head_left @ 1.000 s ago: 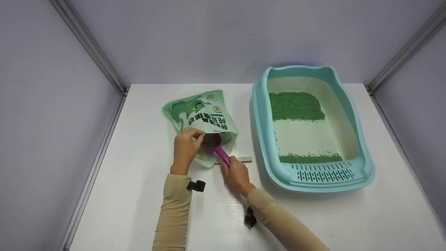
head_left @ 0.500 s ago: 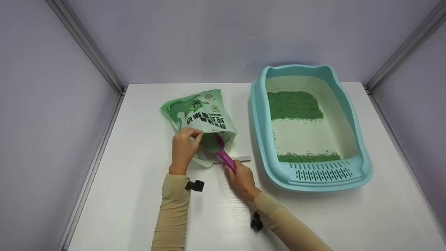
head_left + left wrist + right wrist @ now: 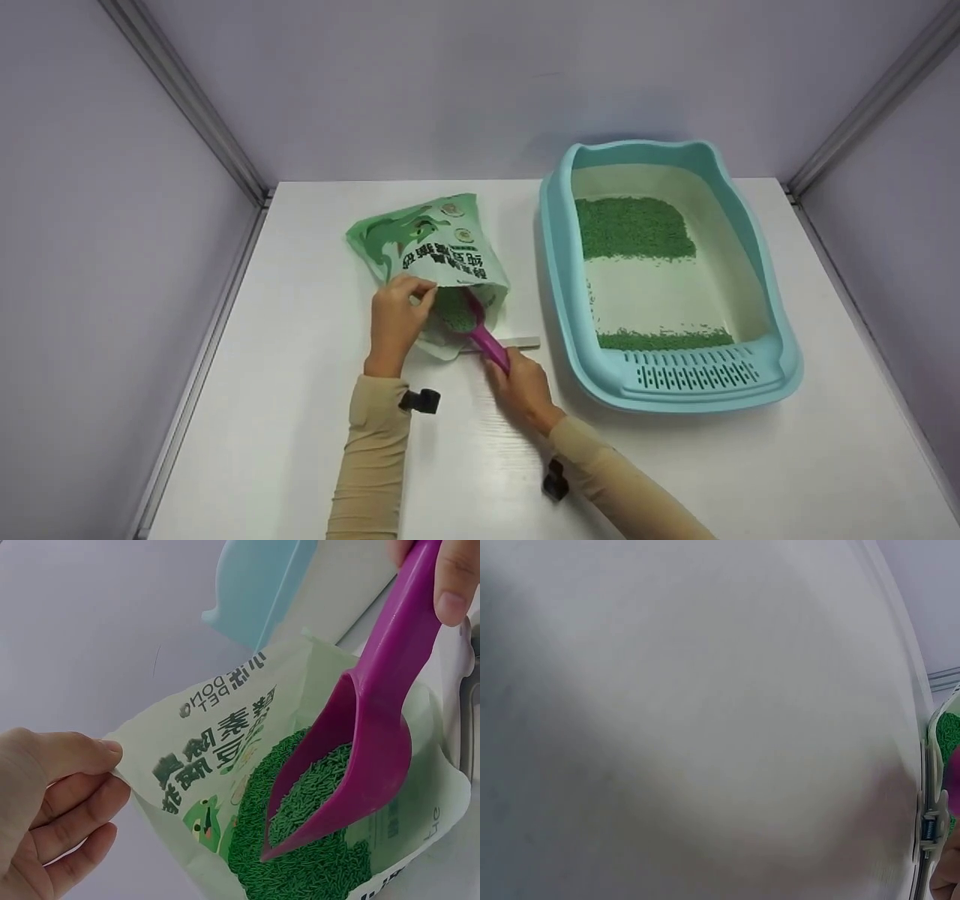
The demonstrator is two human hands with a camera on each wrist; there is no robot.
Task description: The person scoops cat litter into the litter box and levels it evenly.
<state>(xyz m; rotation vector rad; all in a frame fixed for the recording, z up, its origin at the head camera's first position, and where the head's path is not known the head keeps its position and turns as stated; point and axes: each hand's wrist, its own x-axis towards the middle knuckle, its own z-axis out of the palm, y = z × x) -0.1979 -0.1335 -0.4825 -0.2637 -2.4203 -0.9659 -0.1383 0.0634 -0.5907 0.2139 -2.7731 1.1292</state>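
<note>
My left hand [image 3: 399,319] pinches the rim of a green and white cat litter bag [image 3: 439,240] between thumb and forefinger, and the mouth gapes toward me. A magenta scoop [image 3: 382,757], loaded with green litter pellets [image 3: 315,784], sits in the mouth, above more pellets inside. My right hand [image 3: 525,386] grips the scoop's handle from the right. At the right wrist view's edge only a bit of that hand [image 3: 946,870] and the scoop [image 3: 954,784] shows.
To the right stands a light blue litter box [image 3: 559,277] with two patches of green pellets. A pale clip strip [image 3: 521,343] lies beside the bag on the white table [image 3: 300,420]. Walls enclose the back and both sides.
My right hand has drawn the scoop a little back toward me and to the right, so its pellets show more. The left hand keeps its pinch on the bag.
</note>
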